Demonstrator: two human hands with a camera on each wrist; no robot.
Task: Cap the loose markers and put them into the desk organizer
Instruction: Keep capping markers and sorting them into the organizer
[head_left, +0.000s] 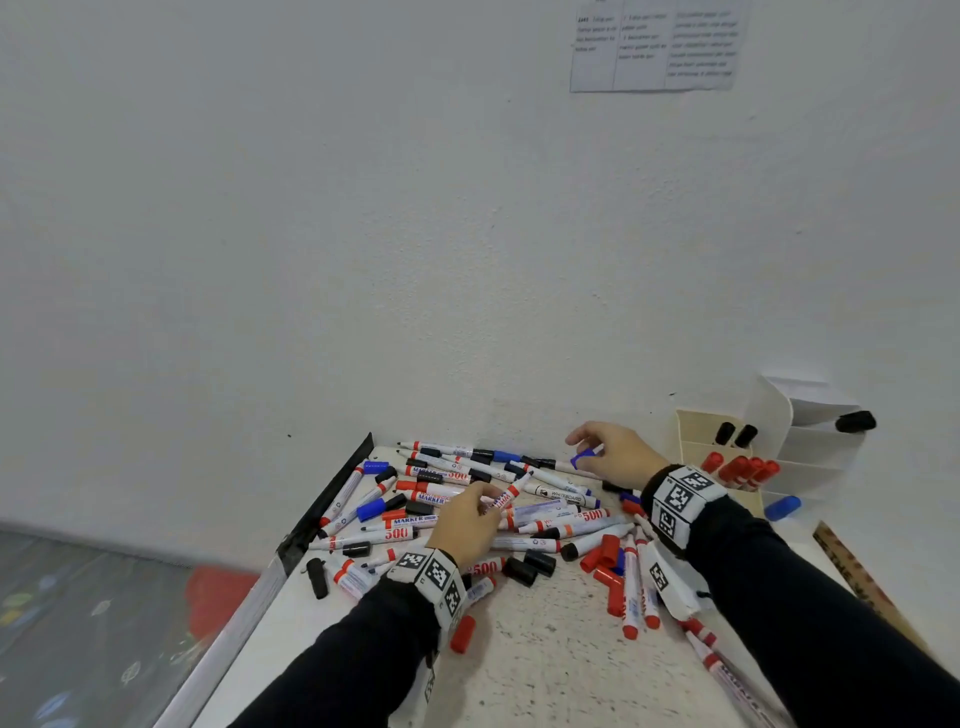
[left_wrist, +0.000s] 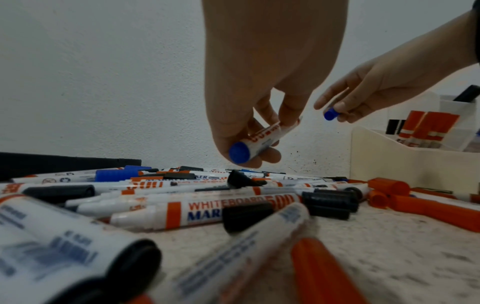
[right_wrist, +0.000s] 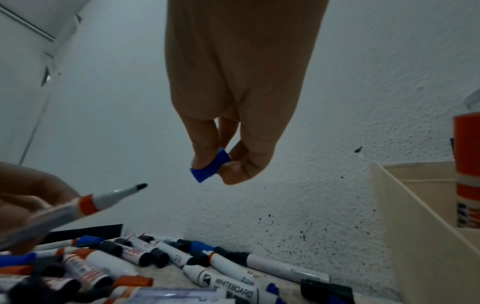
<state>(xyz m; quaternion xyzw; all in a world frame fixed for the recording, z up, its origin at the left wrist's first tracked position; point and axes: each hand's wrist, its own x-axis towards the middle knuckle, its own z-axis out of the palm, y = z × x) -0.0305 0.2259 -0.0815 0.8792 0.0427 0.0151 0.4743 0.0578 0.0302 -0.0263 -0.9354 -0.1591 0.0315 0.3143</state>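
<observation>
My left hand (head_left: 475, 506) grips an uncapped white marker (head_left: 506, 496) with a blue end plug (left_wrist: 239, 152), lifted above the pile, its bare tip (right_wrist: 141, 186) pointing toward the right hand. My right hand (head_left: 602, 449) pinches a blue cap (head_left: 581, 458) between thumb and fingers, held in the air a short way right of that tip, clear in the right wrist view (right_wrist: 209, 167). Many loose markers and caps (head_left: 467, 499) lie heaped on the desk. The white desk organizer (head_left: 769, 447) stands at the right against the wall, with red-capped markers (head_left: 740, 470) in it.
Loose red caps (head_left: 602, 558) and black caps (head_left: 530, 566) lie near the front of the pile. A blue cap (head_left: 782, 508) lies beside the organizer. A wooden ruler (head_left: 857, 577) runs along the right edge. A black strip (head_left: 332, 499) marks the desk's left edge. The wall (head_left: 467, 260) is close behind.
</observation>
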